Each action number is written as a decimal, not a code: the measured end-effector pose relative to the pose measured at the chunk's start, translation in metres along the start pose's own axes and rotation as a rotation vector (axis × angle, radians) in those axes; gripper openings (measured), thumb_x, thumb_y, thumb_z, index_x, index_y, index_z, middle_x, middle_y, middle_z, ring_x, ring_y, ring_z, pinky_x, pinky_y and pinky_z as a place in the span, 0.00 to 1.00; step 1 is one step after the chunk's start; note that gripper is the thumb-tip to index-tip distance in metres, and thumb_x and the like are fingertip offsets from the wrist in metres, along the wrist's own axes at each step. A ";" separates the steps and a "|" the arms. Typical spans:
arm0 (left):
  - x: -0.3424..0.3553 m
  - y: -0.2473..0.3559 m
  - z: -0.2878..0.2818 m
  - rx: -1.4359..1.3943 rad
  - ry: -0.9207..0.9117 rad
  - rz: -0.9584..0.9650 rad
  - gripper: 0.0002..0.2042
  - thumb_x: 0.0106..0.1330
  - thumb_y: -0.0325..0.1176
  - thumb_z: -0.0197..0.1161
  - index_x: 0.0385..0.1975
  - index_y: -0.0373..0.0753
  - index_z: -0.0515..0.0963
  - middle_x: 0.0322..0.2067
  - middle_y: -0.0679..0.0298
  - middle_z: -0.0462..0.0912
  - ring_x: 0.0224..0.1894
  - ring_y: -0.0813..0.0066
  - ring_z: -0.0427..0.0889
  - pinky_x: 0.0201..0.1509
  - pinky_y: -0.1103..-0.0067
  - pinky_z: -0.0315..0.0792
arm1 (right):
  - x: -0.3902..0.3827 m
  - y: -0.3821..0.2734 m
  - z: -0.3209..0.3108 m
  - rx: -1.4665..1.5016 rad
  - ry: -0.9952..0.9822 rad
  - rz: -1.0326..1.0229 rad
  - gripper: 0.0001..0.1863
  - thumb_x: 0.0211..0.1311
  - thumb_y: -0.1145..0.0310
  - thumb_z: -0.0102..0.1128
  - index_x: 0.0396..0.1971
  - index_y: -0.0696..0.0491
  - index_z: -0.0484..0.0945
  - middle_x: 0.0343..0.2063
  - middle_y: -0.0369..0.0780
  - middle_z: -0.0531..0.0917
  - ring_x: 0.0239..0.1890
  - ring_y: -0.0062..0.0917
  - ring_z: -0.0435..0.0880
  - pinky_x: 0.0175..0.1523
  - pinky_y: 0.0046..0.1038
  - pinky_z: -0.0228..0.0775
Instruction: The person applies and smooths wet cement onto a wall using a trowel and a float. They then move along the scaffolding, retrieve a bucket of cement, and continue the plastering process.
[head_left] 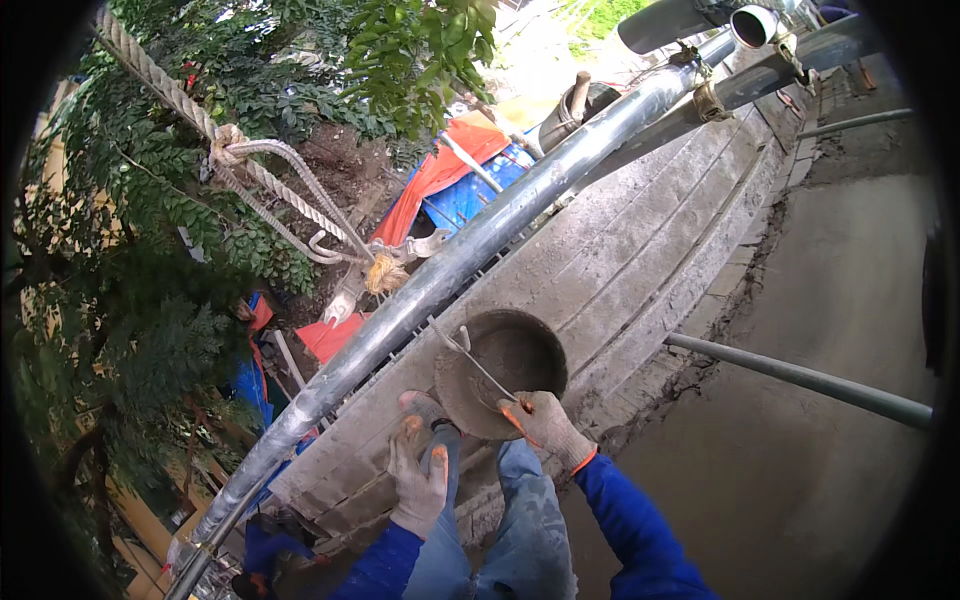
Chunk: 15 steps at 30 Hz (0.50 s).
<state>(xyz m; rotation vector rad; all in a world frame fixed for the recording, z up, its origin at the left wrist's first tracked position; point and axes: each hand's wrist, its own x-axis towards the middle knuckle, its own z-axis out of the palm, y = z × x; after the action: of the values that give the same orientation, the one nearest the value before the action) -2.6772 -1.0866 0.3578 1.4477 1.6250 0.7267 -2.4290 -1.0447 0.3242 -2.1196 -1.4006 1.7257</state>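
Note:
A round, mortar-caked bucket (552,352) stands on the planks in front of my feet, its inside coated grey. Its thin wire handle (487,376) slants across the opening. My right hand (546,424), in a grey knit glove with orange patches, is closed on the near end of that handle at the rim. My left hand (418,482), gloved alike, is held open above my leg, fingers stretched and nothing in it. Beyond the rail hangs a thick knotted rope (237,150) with a loop and a frayed end.
A metal pipe rail (400,325) runs diagonally along the plank walkway (640,240). At right lies a wet grey surface (760,460), crossed by a pipe (800,378). Another bucket (562,122) sits beyond the rail, near orange and blue sheets (470,185). At lower left a person's blue sleeve (275,543) shows.

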 end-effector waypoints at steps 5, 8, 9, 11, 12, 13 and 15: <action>0.110 -0.166 0.134 -0.901 -0.044 -0.733 0.34 0.68 0.59 0.53 0.68 0.44 0.60 0.62 0.60 0.67 0.64 0.65 0.67 0.59 0.64 0.67 | -0.004 0.075 0.017 0.112 0.005 -0.024 0.20 0.66 0.54 0.58 0.26 0.57 0.80 0.16 0.49 0.76 0.19 0.39 0.77 0.27 0.38 0.65; 0.156 -0.184 0.171 -1.001 -0.324 -0.637 0.36 0.67 0.63 0.52 0.71 0.52 0.56 0.66 0.66 0.64 0.66 0.71 0.64 0.57 0.63 0.69 | -0.006 0.110 0.018 0.191 -0.021 -0.001 0.20 0.67 0.54 0.58 0.25 0.57 0.81 0.17 0.50 0.77 0.20 0.41 0.79 0.27 0.39 0.66; 0.157 -0.198 0.177 -0.876 -0.286 -0.536 0.35 0.65 0.63 0.53 0.69 0.52 0.61 0.65 0.66 0.65 0.63 0.72 0.67 0.50 0.64 0.73 | -0.007 0.116 0.021 0.155 -0.040 -0.032 0.20 0.66 0.54 0.58 0.25 0.57 0.82 0.18 0.50 0.78 0.21 0.42 0.79 0.27 0.39 0.66; 0.175 -0.205 0.201 -0.696 -0.412 -0.551 0.35 0.64 0.64 0.54 0.66 0.49 0.66 0.62 0.65 0.68 0.56 0.72 0.72 0.44 0.69 0.75 | -0.009 0.136 0.014 0.077 -0.023 -0.078 0.20 0.66 0.54 0.59 0.24 0.57 0.82 0.18 0.51 0.78 0.22 0.43 0.80 0.26 0.40 0.67; 0.172 -0.210 0.197 -0.502 -0.386 -0.628 0.30 0.65 0.60 0.57 0.61 0.46 0.69 0.55 0.64 0.73 0.50 0.73 0.75 0.40 0.71 0.74 | -0.013 0.139 0.017 0.171 -0.040 -0.056 0.20 0.67 0.53 0.58 0.26 0.56 0.82 0.19 0.50 0.79 0.24 0.43 0.81 0.28 0.39 0.68; 0.174 -0.221 0.193 -0.327 -0.343 -0.669 0.26 0.66 0.56 0.60 0.56 0.44 0.73 0.48 0.63 0.78 0.43 0.75 0.78 0.36 0.74 0.74 | -0.014 0.139 0.019 0.242 -0.041 -0.060 0.20 0.68 0.53 0.56 0.28 0.55 0.83 0.20 0.50 0.80 0.25 0.43 0.81 0.30 0.39 0.69; 0.165 -0.218 0.212 -0.205 -0.139 -0.563 0.19 0.67 0.46 0.63 0.45 0.36 0.76 0.33 0.66 0.81 0.32 0.77 0.78 0.33 0.77 0.73 | -0.013 0.148 0.003 0.221 -0.090 -0.051 0.20 0.70 0.52 0.51 0.33 0.54 0.82 0.24 0.48 0.81 0.29 0.42 0.81 0.35 0.37 0.70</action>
<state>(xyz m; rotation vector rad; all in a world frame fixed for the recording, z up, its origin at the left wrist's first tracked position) -2.6045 -0.9831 0.0358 0.8145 1.6809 0.4384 -2.3440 -1.1407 0.2494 -1.8979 -1.2079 1.8795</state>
